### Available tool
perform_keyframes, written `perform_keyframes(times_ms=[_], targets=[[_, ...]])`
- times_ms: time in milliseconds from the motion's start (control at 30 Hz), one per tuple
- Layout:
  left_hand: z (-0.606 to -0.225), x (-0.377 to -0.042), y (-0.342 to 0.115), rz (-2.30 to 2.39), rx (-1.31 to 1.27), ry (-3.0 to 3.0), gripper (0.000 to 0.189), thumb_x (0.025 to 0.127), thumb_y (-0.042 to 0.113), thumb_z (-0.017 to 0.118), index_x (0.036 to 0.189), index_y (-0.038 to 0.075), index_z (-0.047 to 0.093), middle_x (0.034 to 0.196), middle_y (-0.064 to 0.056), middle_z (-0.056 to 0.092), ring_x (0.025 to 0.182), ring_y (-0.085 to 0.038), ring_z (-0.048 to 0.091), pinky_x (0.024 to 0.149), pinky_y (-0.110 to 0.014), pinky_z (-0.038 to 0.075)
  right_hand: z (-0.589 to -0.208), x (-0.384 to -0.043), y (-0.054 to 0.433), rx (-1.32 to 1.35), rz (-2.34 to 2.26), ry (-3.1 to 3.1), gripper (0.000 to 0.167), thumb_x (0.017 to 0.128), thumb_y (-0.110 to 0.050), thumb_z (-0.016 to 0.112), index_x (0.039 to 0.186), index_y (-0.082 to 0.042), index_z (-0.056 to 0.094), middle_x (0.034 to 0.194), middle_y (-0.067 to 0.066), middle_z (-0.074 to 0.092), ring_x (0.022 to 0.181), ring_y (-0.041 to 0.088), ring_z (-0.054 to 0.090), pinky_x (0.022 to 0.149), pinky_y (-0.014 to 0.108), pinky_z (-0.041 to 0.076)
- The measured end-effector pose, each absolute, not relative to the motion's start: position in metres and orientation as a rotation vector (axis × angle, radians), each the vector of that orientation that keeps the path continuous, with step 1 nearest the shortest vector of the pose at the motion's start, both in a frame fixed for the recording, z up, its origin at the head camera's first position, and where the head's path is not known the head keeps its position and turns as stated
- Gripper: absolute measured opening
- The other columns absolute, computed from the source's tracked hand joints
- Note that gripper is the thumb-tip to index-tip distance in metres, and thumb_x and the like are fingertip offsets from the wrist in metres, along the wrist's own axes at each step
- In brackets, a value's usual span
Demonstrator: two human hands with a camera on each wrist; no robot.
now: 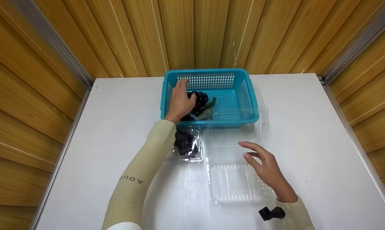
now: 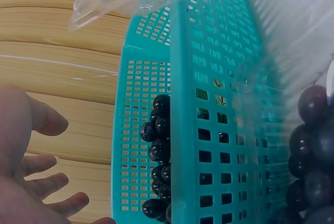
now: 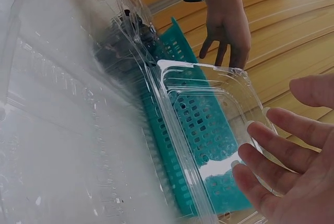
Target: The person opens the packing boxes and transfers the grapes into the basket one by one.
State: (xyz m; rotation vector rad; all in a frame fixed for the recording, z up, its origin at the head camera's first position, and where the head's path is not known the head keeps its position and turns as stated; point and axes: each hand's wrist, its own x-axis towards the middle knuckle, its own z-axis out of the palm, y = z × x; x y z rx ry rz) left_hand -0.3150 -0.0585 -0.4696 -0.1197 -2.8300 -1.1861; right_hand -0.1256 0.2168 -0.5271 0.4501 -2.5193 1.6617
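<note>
My left hand (image 1: 180,101) hangs over the left side of a blue-green plastic basket (image 1: 237,72), fingers spread and holding nothing. Close under it, dark grapes (image 1: 199,99) lie inside the basket beside a green stem (image 1: 211,103). In the left wrist view the same hand (image 2: 31,182) is apart from the grapes (image 2: 158,153). My right hand (image 1: 267,164), its fingers relaxed and free, hovers above a clear plastic clamshell box (image 1: 235,183). The raised lid (image 3: 209,104) of that box leans toward the basket in the right wrist view.
Left of the clamshell, a second clear box (image 1: 197,156) holds dark grapes (image 1: 184,142), partly behind my left sleeve. All stand on a white table (image 1: 307,137), with wood-panelled walls (image 1: 208,35) at the back and sides.
</note>
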Motion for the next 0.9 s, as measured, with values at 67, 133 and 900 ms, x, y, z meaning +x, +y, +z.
perform_keyframes(times_ms=[67,133,900], targets=[[-0.47,-0.313,-0.059,-1.176,-0.133,-2.829,0.055,0.098,0.027,0.052,0.148,0.018,0.031,0.158,-0.001,0.027,0.141,-0.02,0.031,0.117,-0.04,0.03,-0.527,-0.126,0.216,0.465,1.67,-2.511,0.034,0.094,-0.006,0.059,0.129,-0.008,0.06,0.13,0.006,0.063,0.124,0.009,0.054,0.096,0.018,0.048],[-0.471,-0.311,-0.06,-1.172,-0.148,-2.823,0.055,0.097,0.027,0.052,0.147,0.018,0.032,0.157,-0.001,0.027,0.142,-0.02,0.031,0.118,-0.04,0.03,-0.526,-0.127,0.214,0.47,1.675,-2.506,0.034,0.094,-0.006,0.059,0.129,-0.009,0.06,0.13,0.006,0.063,0.123,0.008,0.054,0.096,0.017,0.047],[-0.469,-0.286,-0.065,-0.93,-0.261,-2.87,0.05,0.098,0.03,0.052,0.145,0.019,0.04,0.15,-0.001,0.04,0.138,-0.022,0.035,0.113,-0.05,0.032,-0.523,-0.136,0.2,0.504,1.672,-2.506,0.036,0.093,-0.004,0.061,0.128,-0.011,0.061,0.129,0.004,0.064,0.121,0.01,0.056,0.095,0.019,0.049]])
